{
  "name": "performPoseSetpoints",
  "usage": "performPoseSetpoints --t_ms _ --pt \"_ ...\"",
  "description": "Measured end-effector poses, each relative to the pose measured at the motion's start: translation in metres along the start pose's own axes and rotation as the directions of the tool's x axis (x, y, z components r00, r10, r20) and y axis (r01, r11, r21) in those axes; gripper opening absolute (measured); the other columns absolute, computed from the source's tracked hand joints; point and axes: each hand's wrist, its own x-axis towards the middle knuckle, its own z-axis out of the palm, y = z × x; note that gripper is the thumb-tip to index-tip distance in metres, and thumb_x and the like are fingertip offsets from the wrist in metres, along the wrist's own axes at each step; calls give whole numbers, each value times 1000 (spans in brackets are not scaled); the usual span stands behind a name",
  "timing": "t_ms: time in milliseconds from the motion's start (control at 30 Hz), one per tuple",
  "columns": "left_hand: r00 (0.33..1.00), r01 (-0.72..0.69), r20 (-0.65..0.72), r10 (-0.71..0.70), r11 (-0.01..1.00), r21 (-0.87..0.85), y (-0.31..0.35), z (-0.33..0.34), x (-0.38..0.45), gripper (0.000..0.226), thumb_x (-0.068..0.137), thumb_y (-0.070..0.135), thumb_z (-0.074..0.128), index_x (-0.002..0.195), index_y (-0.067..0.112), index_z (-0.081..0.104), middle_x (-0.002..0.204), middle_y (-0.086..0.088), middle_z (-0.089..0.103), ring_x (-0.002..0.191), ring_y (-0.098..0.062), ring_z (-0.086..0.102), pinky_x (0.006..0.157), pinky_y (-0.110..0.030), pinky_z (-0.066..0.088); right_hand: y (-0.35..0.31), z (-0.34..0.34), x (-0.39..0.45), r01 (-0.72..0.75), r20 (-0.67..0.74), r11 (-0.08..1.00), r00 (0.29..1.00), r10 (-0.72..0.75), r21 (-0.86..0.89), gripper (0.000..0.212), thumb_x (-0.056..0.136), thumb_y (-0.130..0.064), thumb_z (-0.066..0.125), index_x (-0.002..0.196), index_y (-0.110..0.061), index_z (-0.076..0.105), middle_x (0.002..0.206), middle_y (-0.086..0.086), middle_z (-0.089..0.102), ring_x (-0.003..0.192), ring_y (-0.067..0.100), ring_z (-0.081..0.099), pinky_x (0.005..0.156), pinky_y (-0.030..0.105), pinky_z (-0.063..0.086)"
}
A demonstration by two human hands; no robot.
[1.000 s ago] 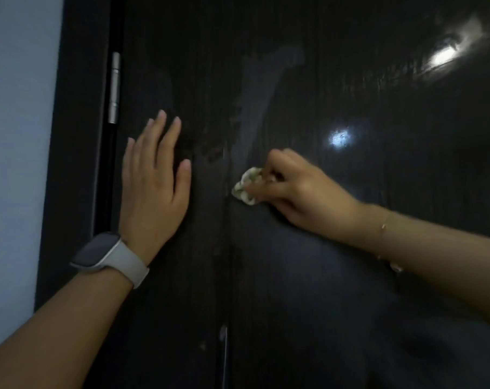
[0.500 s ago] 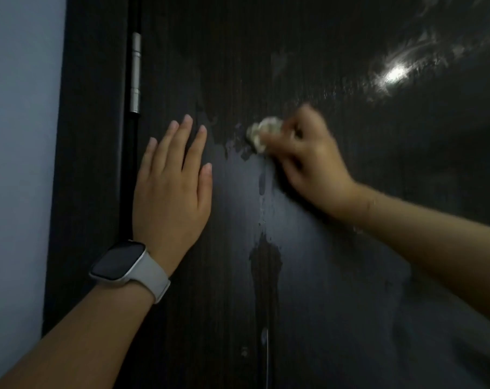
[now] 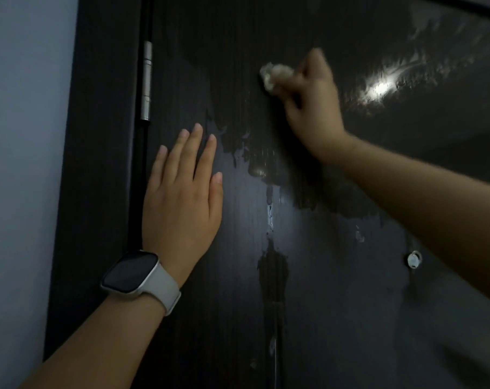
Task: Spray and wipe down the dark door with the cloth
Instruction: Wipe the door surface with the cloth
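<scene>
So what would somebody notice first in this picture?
Probably the bright glare shining on the wet dark door, up at the right. Next, the right hand pressing a small pale cloth high on the door, and the left hand resting flat beside the silver hinge.

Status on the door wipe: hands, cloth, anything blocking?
Left hand flat on door, open. Right hand grips cloth, pressed to door up high. Wet streaks below. Nothing blocking.
</scene>
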Motion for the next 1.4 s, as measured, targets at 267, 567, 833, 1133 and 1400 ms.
performPoseSetpoints --t_ms 267,567,833,1133,1400 --pt "996 -31 78 31 999 -8 -5 -13 2 53 103 27 30 150 6 34 161 -11 25 149 -24 22 123 -43 15 -38 -15 -68 297 242 944 914 -325 144 28 95 -12 53 115 -9 71 93 21 51 84 32 49 71 32 40" --pt "995 99 -9 -98 989 111 -65 -50 -2 53 102 27 30 152 7 31 160 -11 27 149 -26 22 122 -48 15 -76 38 38 28 25 996 999 -30 87 22 97 -20 53 106 -12 71 101 13 49 91 23 47 78 35 48" --pt "994 109 -1 -109 991 83 -72 -48 -16 54 103 30 31 153 9 26 162 -9 23 150 -24 19 122 -47 17 -114 29 -51 282 192 940 929 -317 191 26 94 -15 53 113 -11 71 95 18 49 84 31 47 66 33 42" --pt "997 74 2 -75 994 85 -74 -46 -17 54 104 29 28 153 8 28 162 -9 24 150 -23 20 122 -45 16 -113 68 74 8 40 1000 999 -8 2 21 98 -17 51 112 -12 67 114 11 49 99 21 46 83 20 41" --pt "994 104 18 -105 993 55 -71 -49 -25 51 104 24 28 153 7 30 162 -12 23 150 -27 19 122 -48 18 -149 42 -59 111 139 991 983 -120 73 33 95 -14 49 123 -12 65 104 18 49 93 28 44 69 31 38"
